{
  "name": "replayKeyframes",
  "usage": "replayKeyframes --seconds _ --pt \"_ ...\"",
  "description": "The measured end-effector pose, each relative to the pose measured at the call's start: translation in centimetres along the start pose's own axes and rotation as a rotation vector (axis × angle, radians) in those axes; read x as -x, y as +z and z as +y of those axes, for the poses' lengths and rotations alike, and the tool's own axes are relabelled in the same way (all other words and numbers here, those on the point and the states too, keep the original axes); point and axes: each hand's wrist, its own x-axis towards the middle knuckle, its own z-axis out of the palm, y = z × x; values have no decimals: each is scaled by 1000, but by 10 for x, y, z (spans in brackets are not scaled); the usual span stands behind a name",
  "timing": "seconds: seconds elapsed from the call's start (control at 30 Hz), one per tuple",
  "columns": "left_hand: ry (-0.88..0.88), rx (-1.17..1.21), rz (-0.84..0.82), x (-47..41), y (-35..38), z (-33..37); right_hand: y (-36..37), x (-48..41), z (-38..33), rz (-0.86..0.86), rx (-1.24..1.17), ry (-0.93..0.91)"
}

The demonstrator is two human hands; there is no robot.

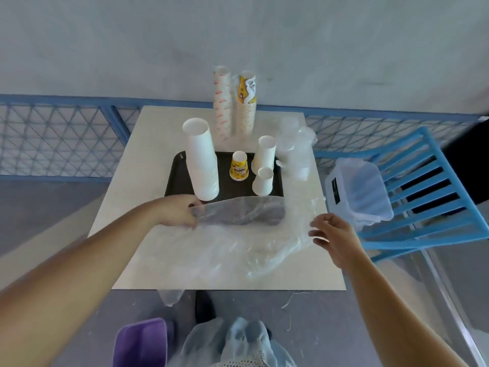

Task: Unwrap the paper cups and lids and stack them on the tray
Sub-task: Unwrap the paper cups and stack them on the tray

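Note:
A black tray sits mid-table. On it stand a tall stack of white paper cups, a yellow cup upside down, and two shorter white cup stacks. Clear plastic wrap spreads over the table's near half and the tray's front edge. My left hand grips the wrap's left end by the tall stack's base. My right hand hovers at the wrap's right edge with fingers loosely bent; whether it touches the wrap is unclear. Wrapped clear lids stand right of the tray.
Two tall wrapped cup stacks stand at the table's far edge. A clear bin sits on a blue chair to the right. A purple bin and bunched plastic lie on the floor below.

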Motion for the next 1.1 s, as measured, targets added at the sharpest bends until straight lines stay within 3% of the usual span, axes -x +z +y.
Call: replayKeyframes --seconds 0.1,0.23,0.4,0.47,0.53,0.6,0.67,0.83,1.1 --pt "-44 -39 102 -18 24 -15 9 -6 43 72 190 29" --pt "-65 -396 312 -38 59 -31 23 -10 80 125 403 51" --pt "161 -470 695 -38 121 -24 36 -17 95 134 602 20" --pt "255 -429 690 -38 142 -14 40 -17 99 247 825 -63" --pt "327 -404 639 -42 163 -3 44 -18 105 353 1011 -341" --pt "368 -397 589 -50 180 8 51 -20 110 305 1118 -629" --pt "375 -413 540 -62 195 19 62 -26 115 173 1197 -783" --pt "330 -510 403 -87 226 30 91 -46 131 -68 1404 -730" --pt "350 -534 361 -95 241 -3 85 -52 159 -159 1478 -576"
